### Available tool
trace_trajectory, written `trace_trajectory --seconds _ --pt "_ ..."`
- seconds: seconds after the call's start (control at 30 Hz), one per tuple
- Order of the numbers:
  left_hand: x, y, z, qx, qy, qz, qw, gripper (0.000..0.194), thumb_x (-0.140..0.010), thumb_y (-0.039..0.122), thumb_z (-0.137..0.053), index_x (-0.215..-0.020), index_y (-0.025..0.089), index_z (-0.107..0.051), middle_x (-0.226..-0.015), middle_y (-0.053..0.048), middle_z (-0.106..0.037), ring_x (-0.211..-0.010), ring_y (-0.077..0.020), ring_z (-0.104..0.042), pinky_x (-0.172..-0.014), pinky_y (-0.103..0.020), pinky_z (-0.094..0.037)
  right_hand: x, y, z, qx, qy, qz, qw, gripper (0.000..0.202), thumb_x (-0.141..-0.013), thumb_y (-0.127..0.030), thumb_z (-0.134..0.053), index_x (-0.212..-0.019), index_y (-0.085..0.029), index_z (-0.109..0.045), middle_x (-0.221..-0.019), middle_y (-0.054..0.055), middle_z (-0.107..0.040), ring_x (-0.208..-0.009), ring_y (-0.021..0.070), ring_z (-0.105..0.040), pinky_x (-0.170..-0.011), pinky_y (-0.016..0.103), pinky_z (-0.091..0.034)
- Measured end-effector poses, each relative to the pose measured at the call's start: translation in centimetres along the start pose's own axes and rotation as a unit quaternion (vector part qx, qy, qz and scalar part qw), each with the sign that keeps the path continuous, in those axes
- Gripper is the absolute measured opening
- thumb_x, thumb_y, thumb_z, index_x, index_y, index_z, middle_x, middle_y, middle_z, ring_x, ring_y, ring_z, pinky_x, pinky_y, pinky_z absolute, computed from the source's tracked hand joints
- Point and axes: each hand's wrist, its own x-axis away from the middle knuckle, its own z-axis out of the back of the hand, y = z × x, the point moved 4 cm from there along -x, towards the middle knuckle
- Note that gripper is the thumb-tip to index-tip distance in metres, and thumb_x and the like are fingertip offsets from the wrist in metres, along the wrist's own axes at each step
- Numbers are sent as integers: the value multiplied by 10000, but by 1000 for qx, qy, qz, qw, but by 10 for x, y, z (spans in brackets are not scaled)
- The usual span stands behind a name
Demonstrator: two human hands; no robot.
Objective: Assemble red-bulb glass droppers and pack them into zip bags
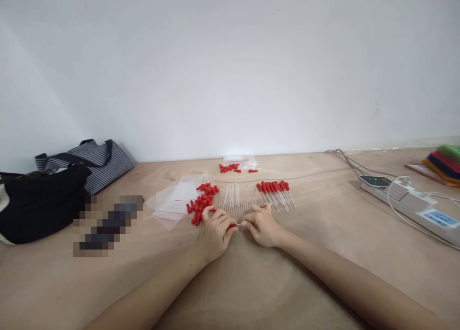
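Between finger and thumb, my left hand (216,230) pinches a red rubber bulb (233,225). My right hand (263,226) is closed on a thin clear dropper tube (239,225), whose end meets the bulb; how far it sits inside is hidden by the fingers. Beside my left hand lies a pile of loose red bulbs (203,200). A row of bare clear tubes (237,197) lies just beyond both hands. Past my right hand, several droppers with red bulbs fitted (276,191) lie side by side.
Clear zip bags (179,196) lie left of the bulbs. Near the wall are another bag (239,160) and more bulbs (228,168). Bags (39,200) stand at the left. A power strip (409,203) with cables and a stack of coloured sheets (443,165) are at the right.
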Motion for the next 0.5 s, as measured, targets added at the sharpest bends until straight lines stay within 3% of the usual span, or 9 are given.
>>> trace_trajectory --seconds 0.23,0.5 --pt "-2 -2 -1 5 -9 16 1000 118 -813 233 -494 -722 210 -565 -698 36 -649 -759 -159 -541 -899 -438 -153 -3 0 -1 -17 -32 -3 999 287 -859 -197 -360 -694 -197 -596 -671 -18 -626 -760 130 -445 -760 330 -163" --pt "0 -10 5 -2 -13 41 999 71 -802 270 -538 -785 248 -603 -723 55 -665 -764 -145 -551 -931 -438 -116 4 7 9 -9 20 18 1000 215 -855 -317 -414 -820 -218 -601 -732 0 -631 -771 141 -458 -770 336 -172"
